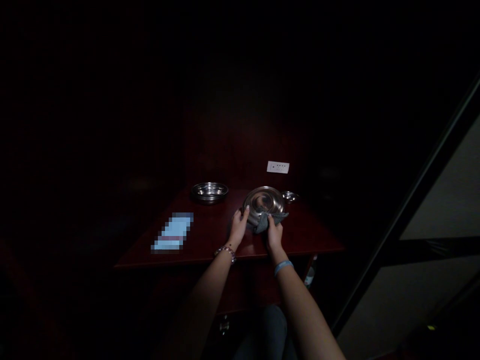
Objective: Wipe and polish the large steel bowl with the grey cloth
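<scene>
A round, shiny metal plate (264, 199) is held tilted above the dark red table, its hollow side towards me. My left hand (239, 226) grips its left rim, thumb on the inner face. At the lower right rim my right hand (274, 231) is closed on a grey cloth (261, 223), which it presses against the plate. Part of the cloth sticks out to the right. The fingers behind the plate are hidden.
On the table (210, 247) stand stacked metal plates (209, 192) at back left and a small metal bowl (290, 197) at back right. A blurred-out bright rectangle (174, 232) lies left. A socket panel (278, 167) is on the wall; a bottle (310, 276) stands below the tabletop.
</scene>
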`<state>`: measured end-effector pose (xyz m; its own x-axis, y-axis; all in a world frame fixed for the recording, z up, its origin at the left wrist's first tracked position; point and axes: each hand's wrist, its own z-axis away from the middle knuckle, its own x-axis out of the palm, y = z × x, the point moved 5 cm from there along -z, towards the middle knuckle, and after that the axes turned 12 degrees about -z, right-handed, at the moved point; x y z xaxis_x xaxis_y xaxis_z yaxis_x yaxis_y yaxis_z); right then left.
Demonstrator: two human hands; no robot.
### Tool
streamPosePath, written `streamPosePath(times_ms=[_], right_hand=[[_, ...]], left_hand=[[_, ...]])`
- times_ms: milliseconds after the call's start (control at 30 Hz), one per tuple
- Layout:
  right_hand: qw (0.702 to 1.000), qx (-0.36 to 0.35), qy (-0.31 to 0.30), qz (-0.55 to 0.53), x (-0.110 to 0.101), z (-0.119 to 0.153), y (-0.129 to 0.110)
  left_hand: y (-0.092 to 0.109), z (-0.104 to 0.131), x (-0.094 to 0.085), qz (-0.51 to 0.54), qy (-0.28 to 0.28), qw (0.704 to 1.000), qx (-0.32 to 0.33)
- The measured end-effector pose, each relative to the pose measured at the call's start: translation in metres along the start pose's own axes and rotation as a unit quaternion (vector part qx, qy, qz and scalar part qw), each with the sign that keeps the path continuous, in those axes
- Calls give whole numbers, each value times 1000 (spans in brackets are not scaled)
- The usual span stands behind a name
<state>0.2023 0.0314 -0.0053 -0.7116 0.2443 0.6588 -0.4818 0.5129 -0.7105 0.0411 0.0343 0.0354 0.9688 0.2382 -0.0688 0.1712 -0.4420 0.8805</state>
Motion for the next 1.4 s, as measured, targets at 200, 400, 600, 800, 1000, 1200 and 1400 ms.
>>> streamPosePath(times_ms=[200,400,600,800,1000,1200,1400], right_hand=[[1000,-13,16,-16,-5,-3,3],[1000,-1,14,-21,-6,-5,7],[1000,-7,20,-20,-9,-7,10],[1000,-28,9,0,-7,-7,6],[999,-27,26,-1,-11,-10,7],[999,-10,29,-17,-9,-8,9],[1000,-5,17,-3,-7,-6,9]], left_hand=[[-10,2,14,-11,-72,997,11],[-16,4,27,-60,-160,984,53],[-16,2,25,-32,-136,990,6],[-17,-3,12,16,-43,998,-45],[-7,-2,10,55,-55,997,-30],[-7,5,16,31,-105,993,-42],[-11,6,16,-3,-120,992,-47]])
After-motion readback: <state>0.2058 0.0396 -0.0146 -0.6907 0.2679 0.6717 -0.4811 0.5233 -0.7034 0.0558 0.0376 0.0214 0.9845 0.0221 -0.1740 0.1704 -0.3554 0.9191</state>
